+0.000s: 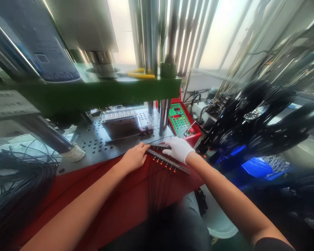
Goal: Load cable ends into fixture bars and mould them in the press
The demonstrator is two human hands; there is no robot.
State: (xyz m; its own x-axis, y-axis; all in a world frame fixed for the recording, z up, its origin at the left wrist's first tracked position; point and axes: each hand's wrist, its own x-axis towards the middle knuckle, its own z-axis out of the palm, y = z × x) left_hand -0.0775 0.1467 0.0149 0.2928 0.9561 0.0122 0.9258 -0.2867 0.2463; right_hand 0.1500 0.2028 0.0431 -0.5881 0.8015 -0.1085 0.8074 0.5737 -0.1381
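My left hand [134,157] is bare, its fingers closed on the left end of a long metal bar [181,168]. Along this bar sit several small orange-tipped parts [164,165], with thin black cables [159,188] hanging below. My right hand [178,149] wears a white glove. Its thumb and fingers close about the right end of a shorter metal strip [157,145] just behind the bar. A thin dark cable runs near those fingertips. The glove hides the exact contact.
Behind my hands stands a press with a perforated steel plate [94,139], a metal mold block [121,125], a steel column [164,118] and a green crossbeam [107,94]. Yellow-handled pliers [141,75] lie on the beam. A control panel [178,118] and cable bundles [251,115] are rightward.
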